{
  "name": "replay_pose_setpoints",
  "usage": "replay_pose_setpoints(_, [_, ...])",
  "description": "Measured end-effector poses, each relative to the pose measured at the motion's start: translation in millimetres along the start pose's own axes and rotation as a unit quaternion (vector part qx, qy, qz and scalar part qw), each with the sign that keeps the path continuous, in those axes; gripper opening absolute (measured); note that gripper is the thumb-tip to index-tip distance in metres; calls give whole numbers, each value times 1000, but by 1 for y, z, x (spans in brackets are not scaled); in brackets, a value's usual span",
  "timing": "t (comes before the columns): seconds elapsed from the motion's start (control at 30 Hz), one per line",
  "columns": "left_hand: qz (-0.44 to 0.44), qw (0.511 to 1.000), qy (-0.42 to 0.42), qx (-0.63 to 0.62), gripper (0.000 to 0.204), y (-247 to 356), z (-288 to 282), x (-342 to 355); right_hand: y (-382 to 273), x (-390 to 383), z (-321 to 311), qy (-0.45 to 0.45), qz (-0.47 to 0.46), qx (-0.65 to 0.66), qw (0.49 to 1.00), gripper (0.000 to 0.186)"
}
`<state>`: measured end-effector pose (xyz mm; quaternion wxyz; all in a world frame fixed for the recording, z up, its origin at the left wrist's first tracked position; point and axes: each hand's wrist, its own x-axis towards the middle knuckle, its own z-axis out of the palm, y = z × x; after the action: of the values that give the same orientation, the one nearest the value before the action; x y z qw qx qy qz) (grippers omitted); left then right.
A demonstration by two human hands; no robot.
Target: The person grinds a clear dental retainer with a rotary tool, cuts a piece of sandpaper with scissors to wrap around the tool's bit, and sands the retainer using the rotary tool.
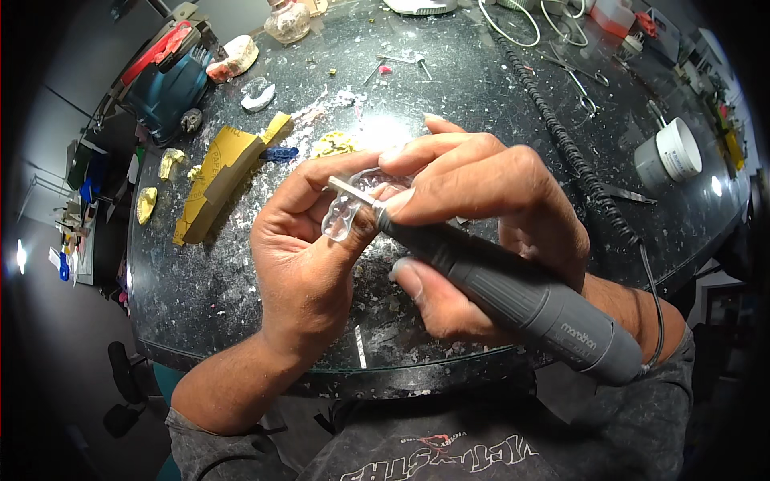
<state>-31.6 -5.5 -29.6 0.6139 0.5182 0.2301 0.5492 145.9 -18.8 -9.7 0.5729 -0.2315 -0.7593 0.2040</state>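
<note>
My left hand (298,252) is closed on a clear plastic dental aligner (337,223), pinching its arch between thumb and fingers above the near part of the bench. In my right hand (501,184) is a dark grey rotary handpiece (521,297), its thick rear end slanting down toward my right forearm. A pale, slim cylindrical bit (350,191) sticks out of its nose and lies across the aligner; whether it touches the plastic I cannot tell. My right fingers meet the left ones around the aligner, hiding part of it.
A coiled black cord (553,120) runs down the right side of the dusty dark bench (200,297). Folded yellow sandpaper (220,180) lies at left, near a white horseshoe-shaped piece (258,96). Scissor-like metal tools (579,84) and a white tub (678,150) are at right.
</note>
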Motion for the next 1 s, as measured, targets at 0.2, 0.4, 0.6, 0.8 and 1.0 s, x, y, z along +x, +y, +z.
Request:
replay_pose_setpoints(0.2, [-9,1000,7,27,43,3,3,1,-5,3,-1,18,15,-10,1000,37])
replay_pose_setpoints(0.4, [-37,999,0,9,44,1,0,2,4,1,-2,-6,-17,-45,999,41])
replay_pose_setpoints(0.6, [-44,999,1,5,40,1,0,2,1,-1,-2,-37,-17,-48,998,47])
replay_pose_setpoints(0.8, [-53,998,20,-1,31,4,4,2,-3,2,4,63,-91,-21,994,36])
replay_pose_setpoints(1.0, [-34,995,23,94,29,3,5,5,-5,-2,3,-61,27,-57,996,34])
